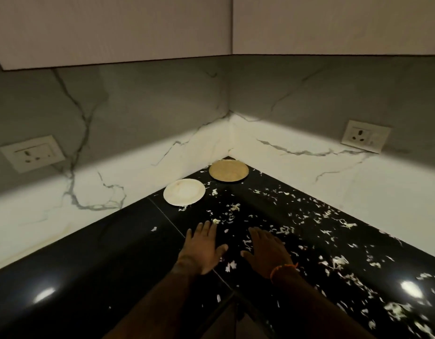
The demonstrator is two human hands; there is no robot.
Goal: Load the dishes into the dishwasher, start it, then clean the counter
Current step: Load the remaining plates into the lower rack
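**Both hands reach across a littered counter**

The left hand (203, 248) and right hand (266, 249) stretch out palm down over the black counter (89, 265), fingers straight and slightly spread, holding nothing. White scraps (338, 260) lie scattered around and to the right of them. Well beyond the fingertips, a white plate (184, 192) and a tan plate (228, 171) sit in the corner near the marble wall (138, 133).

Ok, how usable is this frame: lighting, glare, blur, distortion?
Head view: dim overall, with a bright strip along the base of the wall; two glare spots on the black counter; wide-angle bending of straight edges; motion blur on the scraps at lower right. The white plate, tan plate, left hand and right hand read clearly.
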